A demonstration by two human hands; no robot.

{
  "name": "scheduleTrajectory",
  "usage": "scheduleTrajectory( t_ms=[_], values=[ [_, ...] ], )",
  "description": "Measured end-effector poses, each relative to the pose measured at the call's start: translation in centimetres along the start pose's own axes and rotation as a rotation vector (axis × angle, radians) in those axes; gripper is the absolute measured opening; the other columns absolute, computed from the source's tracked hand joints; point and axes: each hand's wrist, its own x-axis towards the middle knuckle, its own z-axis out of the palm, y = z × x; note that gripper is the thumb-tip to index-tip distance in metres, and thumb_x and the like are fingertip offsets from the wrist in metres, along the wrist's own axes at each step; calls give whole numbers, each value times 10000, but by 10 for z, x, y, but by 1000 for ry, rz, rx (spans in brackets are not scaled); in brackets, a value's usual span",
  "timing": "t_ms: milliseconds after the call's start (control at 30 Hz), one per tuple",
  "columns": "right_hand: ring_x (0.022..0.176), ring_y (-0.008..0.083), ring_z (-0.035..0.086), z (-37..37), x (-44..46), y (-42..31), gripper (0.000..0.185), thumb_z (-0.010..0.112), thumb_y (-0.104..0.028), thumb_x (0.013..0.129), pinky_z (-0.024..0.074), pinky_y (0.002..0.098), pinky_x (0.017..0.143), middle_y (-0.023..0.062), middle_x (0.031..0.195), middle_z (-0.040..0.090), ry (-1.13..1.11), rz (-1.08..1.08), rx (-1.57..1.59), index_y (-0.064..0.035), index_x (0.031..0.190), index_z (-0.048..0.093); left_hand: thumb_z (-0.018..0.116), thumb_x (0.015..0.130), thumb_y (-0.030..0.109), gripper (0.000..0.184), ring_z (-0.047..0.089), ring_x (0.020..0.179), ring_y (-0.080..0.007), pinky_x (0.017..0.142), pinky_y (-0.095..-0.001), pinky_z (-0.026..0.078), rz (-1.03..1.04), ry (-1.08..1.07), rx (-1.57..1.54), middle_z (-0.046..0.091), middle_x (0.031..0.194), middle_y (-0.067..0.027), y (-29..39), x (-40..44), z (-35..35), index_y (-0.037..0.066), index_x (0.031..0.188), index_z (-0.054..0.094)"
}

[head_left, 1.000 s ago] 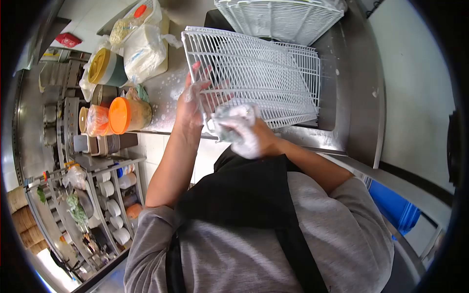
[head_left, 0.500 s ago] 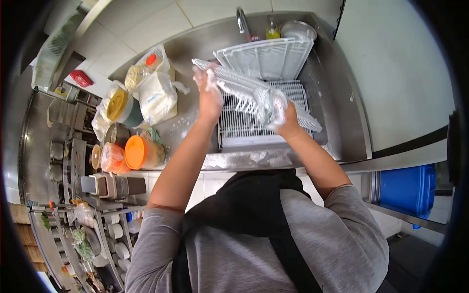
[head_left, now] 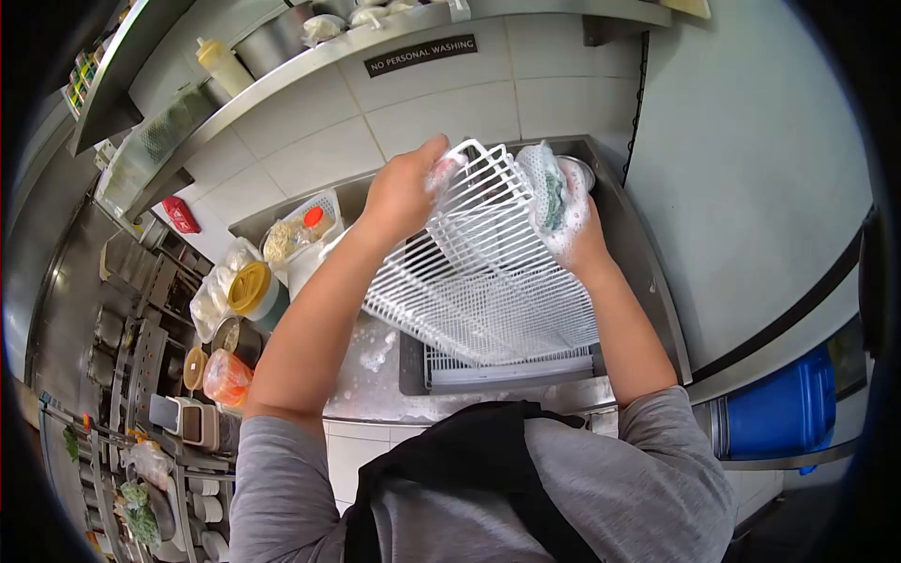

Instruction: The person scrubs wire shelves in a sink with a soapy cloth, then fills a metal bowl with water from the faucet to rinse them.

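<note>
My left hand is closed around the upper left edge of a white wire rack, with suds on its fingertips. The rack is held tilted over the sink, its wires facing me. At the rack's upper right edge, my right hand grips a foamy white-and-green mesh scrubbing cloth. Lather covers those fingers. Below, another white rack lies in the steel sink, partly hidden by the held one. Behind my right hand shows a bit of a metal bowl.
Left of the sink stand a yellow-lidded container, a white basket with a red-capped jar, and an orange bag. A steel shelf runs overhead along the wall. A blue bin sits at right.
The held rack has been raised and turned from nearly edge-on to showing its wire face. Both hands have moved up with it. The view has tilted up, bringing the shelf into sight.
</note>
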Motion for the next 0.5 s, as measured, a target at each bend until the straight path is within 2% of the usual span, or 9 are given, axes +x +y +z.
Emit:
scheduleTrajectory(
  t_ms=[67, 100, 200, 300, 333, 367, 433, 467, 500],
  values=[
    [1149, 302, 481, -3, 10, -25, 774, 680, -113, 703, 385, 351, 952, 182, 1238, 468, -14, -84, -10, -70, 1350, 256, 498, 884, 213, 157, 556, 744, -414, 626, -471, 419, -36, 12, 81, 589, 760, -213, 11, -2, -12, 76, 958, 483],
    [1149, 302, 481, -6, 16, -33, 774, 680, -113, 703, 385, 351, 952, 182, 1238, 468, -15, -91, -6, -70, 1350, 256, 498, 884, 213, 157, 556, 744, -414, 626, -471, 419, -37, 18, 86, 589, 760, -213, 17, -3, -17, 76, 958, 483],
    [1333, 311, 227, -9, 26, -36, 908, 697, -177, 693, 214, 382, 1071, 181, 1417, 252, -350, -164, 378, -70, 1416, 158, 501, 876, 206, 174, 560, 747, -423, 646, -481, 427, -106, -9, 151, 587, 743, -229, 26, -10, -26, 77, 993, 503],
    [1340, 303, 202, -17, 41, -57, 829, 656, -125, 736, 201, 378, 1076, 168, 1430, 221, -386, -397, 127, -53, 1409, 177, 512, 862, 185, 177, 560, 753, -427, 654, -489, 426, -97, 46, 140, 591, 746, -228, 31, -17, -38, 64, 991, 502],
    [1233, 315, 382, -15, 40, -68, 751, 628, -83, 757, 323, 365, 1008, 177, 1332, 357, -385, -351, 140, -72, 1393, 230, 512, 862, 185, 177, 560, 753, -427, 654, -489, 426, -103, 45, 140, 591, 746, -228, 35, -19, -42, 64, 991, 502],
    [1233, 315, 382, -13, 42, -75, 751, 628, -83, 757, 323, 365, 1008, 177, 1332, 357, -389, -346, 142, -72, 1393, 230, 514, 850, 159, 199, 560, 772, -429, 670, -485, 429, -119, 41, 135, 593, 776, -239, 40, -20, -47, 55, 1020, 506],
    [989, 313, 544, -6, 47, -83, 722, 641, -83, 738, 452, 365, 850, 175, 1155, 466, -349, -335, 27, -114, 1366, 286, 516, 838, 134, 227, 561, 792, -432, 686, -482, 432, -136, 24, 123, 595, 806, -249, 43, -23, -50, 45, 1048, 510],
    [786, 306, 577, 5, 48, -79, 658, 667, -99, 703, 489, 378, 698, 148, 975, 520, -171, -424, -58, -142, 1295, 386, 517, 825, 112, 263, 562, 822, -428, 714, -471, 436, -52, 76, 144, 593, 846, -259, 40, -24, -51, 35, 1076, 513],
    [786, 306, 577, 10, 49, -78, 658, 667, -99, 703, 489, 378, 698, 148, 975, 520, -174, -402, -62, -142, 1295, 386, 518, 811, 91, 301, 563, 852, -425, 741, -461, 441, 30, 126, 161, 592, 886, -270, 37, -25, -51, 24, 1104, 515]
  ],
)
